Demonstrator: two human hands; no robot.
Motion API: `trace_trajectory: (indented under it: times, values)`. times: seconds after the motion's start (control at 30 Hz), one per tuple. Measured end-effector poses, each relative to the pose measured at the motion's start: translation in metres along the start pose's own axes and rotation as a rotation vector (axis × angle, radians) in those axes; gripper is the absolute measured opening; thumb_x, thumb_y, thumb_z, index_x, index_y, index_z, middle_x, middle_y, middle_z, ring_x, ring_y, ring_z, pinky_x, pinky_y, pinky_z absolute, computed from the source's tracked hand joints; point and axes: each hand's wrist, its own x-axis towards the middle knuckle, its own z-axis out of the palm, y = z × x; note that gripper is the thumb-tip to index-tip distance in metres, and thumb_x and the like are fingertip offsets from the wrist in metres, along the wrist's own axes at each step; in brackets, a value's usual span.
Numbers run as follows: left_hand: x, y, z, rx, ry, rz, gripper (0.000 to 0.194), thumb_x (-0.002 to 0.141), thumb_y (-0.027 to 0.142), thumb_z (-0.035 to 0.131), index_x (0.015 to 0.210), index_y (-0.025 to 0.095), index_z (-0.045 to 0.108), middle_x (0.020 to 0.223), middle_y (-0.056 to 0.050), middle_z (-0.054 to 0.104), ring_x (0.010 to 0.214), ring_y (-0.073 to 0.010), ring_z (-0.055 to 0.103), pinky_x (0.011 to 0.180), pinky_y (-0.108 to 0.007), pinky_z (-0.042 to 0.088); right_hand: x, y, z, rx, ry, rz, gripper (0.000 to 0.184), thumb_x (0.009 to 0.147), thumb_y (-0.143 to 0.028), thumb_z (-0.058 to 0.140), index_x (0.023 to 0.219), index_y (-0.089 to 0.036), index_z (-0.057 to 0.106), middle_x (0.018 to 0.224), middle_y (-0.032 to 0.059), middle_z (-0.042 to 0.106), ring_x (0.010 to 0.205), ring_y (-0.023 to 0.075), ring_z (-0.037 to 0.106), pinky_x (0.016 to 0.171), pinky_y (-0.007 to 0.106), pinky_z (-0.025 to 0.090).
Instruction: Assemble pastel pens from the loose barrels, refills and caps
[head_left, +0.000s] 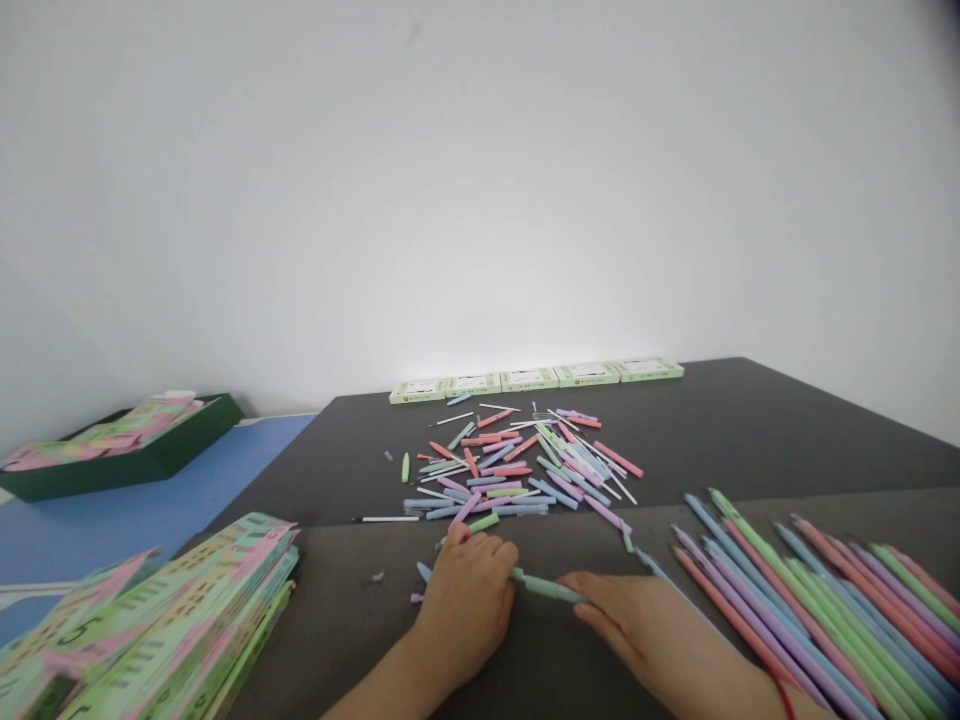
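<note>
Between my two hands runs a pale green pen [551, 588], lying almost level just above the table. My right hand [637, 620] pinches its right end between thumb and fingers. The pen's left end meets the curled fingers of my left hand [469, 595], which is closed around it and hides that tip. Just beyond my left knuckles lie a light green pen part [484, 522] and a purple one [466, 507]. A blue piece [424, 571] shows partly beside the left hand.
Pastel pen barrels, caps and white refills [510, 470] lie scattered mid-table. Long pens [817, 590] lie in rows at right. Printed packets [180, 620] are stacked at left, near a dark green tray [165, 455]. Several flat boxes [529, 379] line the back edge.
</note>
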Motion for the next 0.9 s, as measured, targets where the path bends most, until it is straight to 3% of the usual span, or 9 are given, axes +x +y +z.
trace_trajectory:
  times: [0.5,0.9]
  values:
    - [-0.0011,0.002,0.0006,0.074,-0.031,0.044,0.015,0.081,0.009,0.045,0.076,0.019,0.055,0.077,-0.004,0.063,0.077,-0.0213,0.056,0.079,-0.039,0.033,0.0016,-0.0025,0.0031,0.111,-0.072,0.101,0.027,0.096,-0.027,0.038,0.094,-0.022,0.065,0.083,0.0013,0.071,0.078,0.0176,0.066,0.071,0.024,0.045]
    - [-0.001,0.0025,-0.0019,0.057,-0.048,0.033,0.013,0.079,0.011,0.047,0.072,0.018,0.054,0.073,-0.003,0.064,0.074,-0.0208,0.057,0.078,-0.039,0.034,0.0007,0.0032,0.0087,0.117,-0.025,0.041,0.029,0.096,-0.032,0.038,0.093,-0.023,0.065,0.083,0.0027,0.071,0.076,0.019,0.066,0.07,0.025,0.047]
